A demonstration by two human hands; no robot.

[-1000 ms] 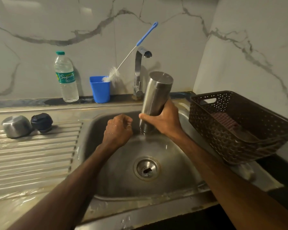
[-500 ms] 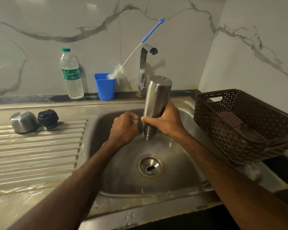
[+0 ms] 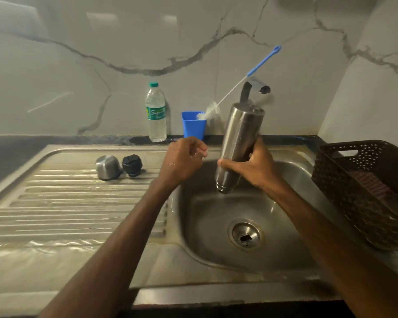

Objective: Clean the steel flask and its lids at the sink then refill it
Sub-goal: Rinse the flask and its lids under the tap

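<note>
My right hand grips the steel flask upside down over the sink bowl, mouth pointing down and base tilted up toward the tap. My left hand hovers wet just left of the flask with fingers curled, holding nothing. On the ribbed drainboard stand the steel cup lid and the black stopper lid, side by side. No water runs from the tap.
A plastic water bottle and a blue cup holding a long blue-handled bottle brush stand on the ledge behind the sink. A dark perforated basket sits at the right edge. The drain is open.
The flask has been lifted slightly higher above the bowl. My left hand has drawn up and left, away from the flask's mouth. The camera has shifted rightward.
</note>
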